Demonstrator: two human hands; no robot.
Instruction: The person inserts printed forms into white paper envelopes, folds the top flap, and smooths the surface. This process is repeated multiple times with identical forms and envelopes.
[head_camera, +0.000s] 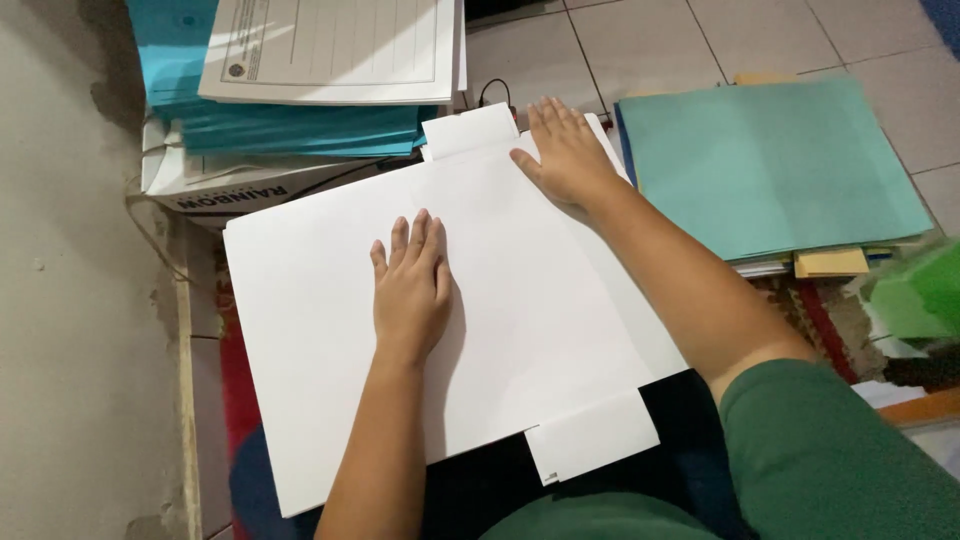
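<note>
A large white card sheet (310, 330) with a small tab at its far edge (468, 130) and another tab at its near edge (592, 437) lies flat across my lap. My left hand (412, 290) rests palm down on the middle of the sheet, fingers together. My right hand (566, 152) presses flat on the sheet's far right corner, beside the far tab. Neither hand holds anything.
A stack of blue folders (290, 128) topped with printed white forms (335, 45) sits on a cardboard box (220, 185) at the far left. Teal folders (770, 165) over yellow ones (830, 263) lie on the tiled floor at right. A green block (920, 295) lies at the right edge. A grey wall (70, 300) is left.
</note>
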